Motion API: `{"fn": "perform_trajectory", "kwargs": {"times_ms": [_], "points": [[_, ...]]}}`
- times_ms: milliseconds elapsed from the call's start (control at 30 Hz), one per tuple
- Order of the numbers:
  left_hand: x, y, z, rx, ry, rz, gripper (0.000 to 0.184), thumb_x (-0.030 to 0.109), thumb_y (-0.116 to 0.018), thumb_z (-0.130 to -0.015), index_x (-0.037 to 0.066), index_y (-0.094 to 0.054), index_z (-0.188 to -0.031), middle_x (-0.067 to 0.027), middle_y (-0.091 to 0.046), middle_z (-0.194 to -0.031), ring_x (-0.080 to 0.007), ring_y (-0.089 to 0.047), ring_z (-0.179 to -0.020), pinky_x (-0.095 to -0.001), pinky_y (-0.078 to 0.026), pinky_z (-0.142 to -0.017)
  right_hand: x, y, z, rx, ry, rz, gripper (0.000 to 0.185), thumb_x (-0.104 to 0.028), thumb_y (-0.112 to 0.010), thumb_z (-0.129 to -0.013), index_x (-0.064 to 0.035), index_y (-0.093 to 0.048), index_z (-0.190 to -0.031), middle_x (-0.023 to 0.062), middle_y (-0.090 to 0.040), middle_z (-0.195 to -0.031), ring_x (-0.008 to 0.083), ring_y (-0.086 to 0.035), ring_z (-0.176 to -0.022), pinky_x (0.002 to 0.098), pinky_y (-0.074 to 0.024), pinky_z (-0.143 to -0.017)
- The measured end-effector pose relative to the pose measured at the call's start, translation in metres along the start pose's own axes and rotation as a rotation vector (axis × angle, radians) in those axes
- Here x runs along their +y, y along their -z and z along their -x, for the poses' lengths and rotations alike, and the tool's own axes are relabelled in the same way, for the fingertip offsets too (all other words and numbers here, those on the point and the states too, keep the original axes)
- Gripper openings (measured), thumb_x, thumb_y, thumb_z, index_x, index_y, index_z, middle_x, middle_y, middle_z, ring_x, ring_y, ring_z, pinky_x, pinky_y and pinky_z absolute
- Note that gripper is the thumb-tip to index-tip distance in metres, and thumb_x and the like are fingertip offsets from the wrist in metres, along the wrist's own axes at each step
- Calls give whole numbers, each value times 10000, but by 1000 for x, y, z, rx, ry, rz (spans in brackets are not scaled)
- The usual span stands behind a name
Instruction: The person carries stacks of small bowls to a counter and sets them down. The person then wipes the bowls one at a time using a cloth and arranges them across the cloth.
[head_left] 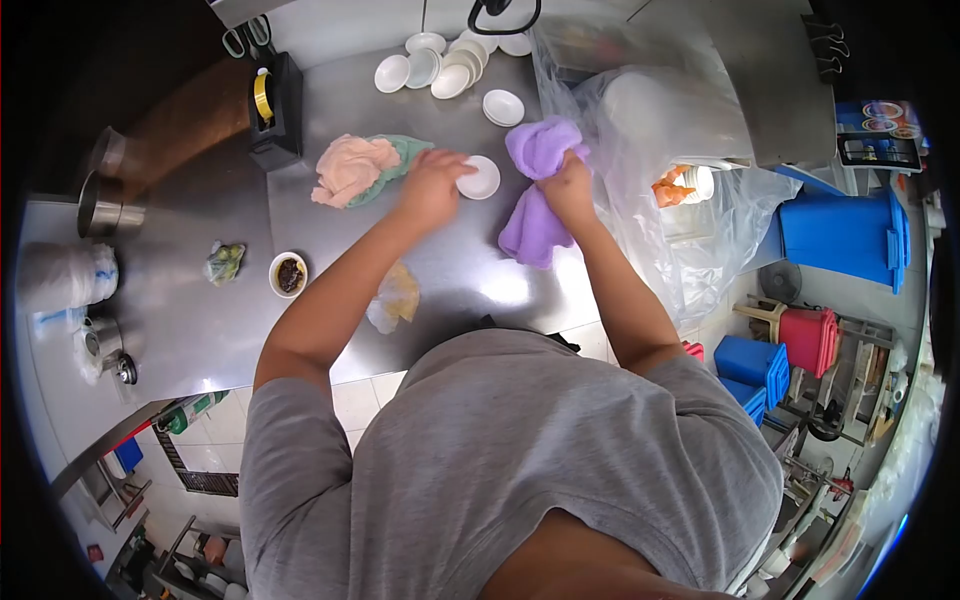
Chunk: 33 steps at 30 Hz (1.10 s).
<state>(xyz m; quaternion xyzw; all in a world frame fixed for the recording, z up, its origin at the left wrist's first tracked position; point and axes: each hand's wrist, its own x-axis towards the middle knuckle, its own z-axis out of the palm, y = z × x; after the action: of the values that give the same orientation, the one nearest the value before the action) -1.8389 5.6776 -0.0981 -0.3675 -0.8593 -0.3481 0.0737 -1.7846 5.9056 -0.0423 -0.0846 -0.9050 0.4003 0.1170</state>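
My right hand (567, 190) is closed around a bunched purple cloth (535, 225), whose folds hang out above and below the fist. My left hand (436, 182), slightly blurred, reaches over the steel table with its fingers stretched out. Its fingertips are at the left rim of a small white dish (481, 178); whether they touch it I cannot tell. Just left of that hand lie a crumpled pink cloth (355, 168) and a green cloth (408, 150), partly under it. Another white dish (503, 107) sits farther back, near the purple cloth.
Several white dishes (455, 72) are heaped at the back of the steel table (330, 235). A bowl of dark sauce (289, 275), a small bag of green items (225, 262) and a yellowish bag (398, 297) lie left. Clear plastic sheeting (650, 240) covers things at right.
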Motion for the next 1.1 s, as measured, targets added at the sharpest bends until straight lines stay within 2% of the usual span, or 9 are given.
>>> {"fn": "perform_trajectory", "kwargs": {"times_ms": [300, 500, 567, 633, 767, 833, 900, 1033, 1100], "points": [[2, 33, -22, -49, 341, 173, 284, 12, -540, -814, 70, -657, -1066, -144, -635, -1129, -334, -593, -1036, -387, -470, -888, -8, -28, -55, 136, 200, 528, 344, -62, -616, -684, -9, -587, -1023, 191, -619, -1003, 369, -576, -961, 438, -473, -834], [-7, 36, -11, 63, 448, 220, 251, 33, -540, -809, 59, -674, -1020, -154, -666, -1041, -339, -620, -970, -400, -481, -863, -35, -55, -43, 39, 409, 527, 342, -85, -563, -735, -1, -582, -1066, 177, -589, -1085, 354, -569, -988, 482, -442, -870], [-6, 43, -14, 86, 477, 199, 245, 43, -546, -817, 67, -676, -1023, -153, -671, -1025, -334, -629, -958, -400, -483, -857, -44, -69, -11, -231, 324, 762, 340, -130, -537, -769, 3, -577, -1080, 176, -564, -1123, 339, -543, -1034, 502, -412, -891], [-3, 54, -13, 115, 486, 267, 241, 52, -551, -827, 69, -676, -1031, -149, -676, -994, -307, -637, -932, -378, -487, -832, -4, -100, 38, 23, 621, 816, 379, -161, -537, -777, 36, -534, -1101, 238, -548, -1150, 366, -534, -1064, 496, -420, -906], [-6, 73, -11, 32, 701, 382, 231, 69, -558, -845, 73, -676, -1044, -137, -676, -925, -243, -641, -838, -317, -489, -761, -2, -82, 49, -280, 394, 830, 352, -169, -579, -757, 11, -578, -1060, 207, -613, -1027, 355, -600, -938, 480, -461, -814], [-16, 72, -3, 116, 600, 403, 224, 64, -555, -858, 65, -675, -1047, -118, -676, -902, -209, -631, -795, -294, -484, -729, 5, -70, 26, -432, 175, 750, 360, -153, -592, -742, 21, -576, -1057, 199, -647, -962, 360, -633, -869, 451, -491, -761], [-22, 78, -1, 162, 557, 433, 213, 51, -548, -877, 46, -671, -1050, -87, -673, -913, -158, -618, -802, -264, -477, -738, -4, -39, 3, -233, -161, 493, 367, -151, -630, -724, 35, -589, -1037, 201, -676, -891, 351, -660, -826, 403, -514, -733], [-17, 81, 8, 145, 615, 501, 199, 25, -542, -902, 10, -658, -1063, -45, -669, -982, -100, -613, -891, -232, -471, -817, -13, 8, -49, 162, -156, -236, 434, -231, -747, -692, 66, -656, -994, 205, -688, -945, 273, -677, -891, 362, -518, -782], [-17, 74, 7, 111, 610, 519, 204, 20, -543, -901, 8, -653, -1072, -47, -671, -1001, -110, -618, -921, -236, -472, -839, -17, 10, -82, 137, -259, -60, 433, -227, -741, -704, 71, -651, -1004, 198, -687, -956, 273, -673, -886, 364, -517, -785]]}}
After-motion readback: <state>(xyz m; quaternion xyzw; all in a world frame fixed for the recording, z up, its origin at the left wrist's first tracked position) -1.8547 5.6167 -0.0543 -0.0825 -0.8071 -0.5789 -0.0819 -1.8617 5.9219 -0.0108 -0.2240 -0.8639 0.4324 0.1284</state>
